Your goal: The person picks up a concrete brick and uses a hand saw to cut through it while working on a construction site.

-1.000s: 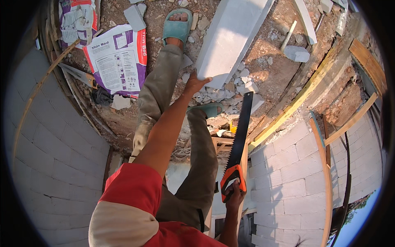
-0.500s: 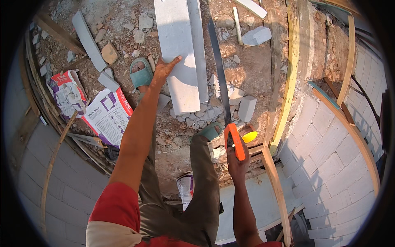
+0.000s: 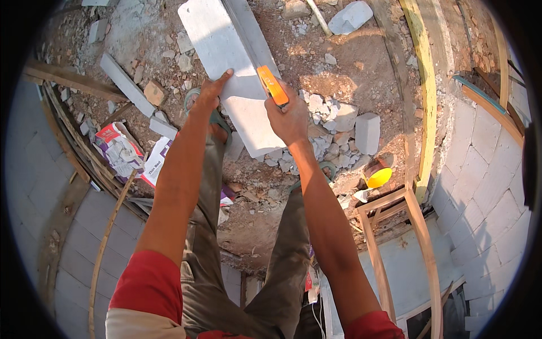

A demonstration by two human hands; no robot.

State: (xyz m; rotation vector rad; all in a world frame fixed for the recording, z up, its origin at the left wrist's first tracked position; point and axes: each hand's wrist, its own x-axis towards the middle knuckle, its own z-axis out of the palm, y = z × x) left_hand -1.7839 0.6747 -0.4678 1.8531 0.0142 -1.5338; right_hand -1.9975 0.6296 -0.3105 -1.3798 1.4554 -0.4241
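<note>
A long, pale grey lightweight concrete block (image 3: 210, 42) lies at a slant on the rubble in front of me, with a second piece along its right side. My left hand (image 3: 210, 93) grips the block's left edge, its thumb on the top face and the other fingers mostly hidden. My right hand (image 3: 289, 116) is wrapped round the orange handle of a hand saw (image 3: 272, 86). The dark blade runs away from me up the block, seen nearly edge-on. How deep it sits in the block I cannot tell.
Broken block pieces (image 3: 330, 121) lie right of the block, near a yellow cup-like container (image 3: 379, 177). Torn paper bags (image 3: 119, 148) and a narrow offcut (image 3: 127, 85) are to the left. A wooden frame (image 3: 423, 237) and a block wall (image 3: 480, 152) stand at right.
The saw has moved from right of the block up onto it, and my right hand went forward and left with it. The block now appears more slanted, my left hand still on its edge.
</note>
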